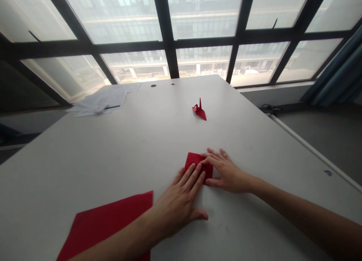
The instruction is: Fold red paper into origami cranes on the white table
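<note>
With fingers flat and spread, the left hand (182,200) is resting on folded red paper (208,172) at its one o'clock; the right hand (229,174), thumb and forefinger parted wide, is touching the paper from three o'clock

Office-like room, large windows (203,17), white table (118,155), papers (114,97)

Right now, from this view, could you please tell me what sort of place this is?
It looks like an office or meeting room, though I can't be certain: a large white table stands before wide, dark-framed windows, and loose papers lie toward its far left.
</note>
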A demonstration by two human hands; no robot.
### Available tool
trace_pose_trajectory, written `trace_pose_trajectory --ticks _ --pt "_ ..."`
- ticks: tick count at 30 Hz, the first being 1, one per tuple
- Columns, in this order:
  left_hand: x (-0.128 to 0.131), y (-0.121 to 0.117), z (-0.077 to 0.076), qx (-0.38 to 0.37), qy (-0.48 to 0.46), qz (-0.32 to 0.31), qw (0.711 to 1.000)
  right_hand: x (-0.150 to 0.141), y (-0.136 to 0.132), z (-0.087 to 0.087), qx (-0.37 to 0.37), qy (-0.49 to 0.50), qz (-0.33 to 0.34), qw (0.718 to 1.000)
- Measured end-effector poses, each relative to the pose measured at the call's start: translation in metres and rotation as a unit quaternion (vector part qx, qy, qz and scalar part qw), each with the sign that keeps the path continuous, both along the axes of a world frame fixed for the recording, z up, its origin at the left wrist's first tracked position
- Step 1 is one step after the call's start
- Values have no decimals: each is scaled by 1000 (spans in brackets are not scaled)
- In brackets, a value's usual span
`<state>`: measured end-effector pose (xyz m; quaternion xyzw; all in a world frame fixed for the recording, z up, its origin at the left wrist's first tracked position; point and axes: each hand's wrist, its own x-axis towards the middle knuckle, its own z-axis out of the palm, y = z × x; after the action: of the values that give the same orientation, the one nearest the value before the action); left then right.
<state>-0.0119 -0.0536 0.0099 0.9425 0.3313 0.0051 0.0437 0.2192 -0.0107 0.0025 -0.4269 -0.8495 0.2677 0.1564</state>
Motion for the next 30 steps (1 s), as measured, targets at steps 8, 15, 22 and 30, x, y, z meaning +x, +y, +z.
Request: trace_pose_trajectory --ticks 8,15,22,30 --pt "3 10 -2 -2 9 27 1000 1 1 0 0 3 2 1000" --pt "-1 24 -3 12 -10 62 998 1 1 -1 -4 9 1 1000" --pt "0 23 -7 22 -23 47 998 4 2 -4 -7 57 -24 998" --pt "0 21 -10 10 -47 44 998 14 -2 14 101 37 147 983"
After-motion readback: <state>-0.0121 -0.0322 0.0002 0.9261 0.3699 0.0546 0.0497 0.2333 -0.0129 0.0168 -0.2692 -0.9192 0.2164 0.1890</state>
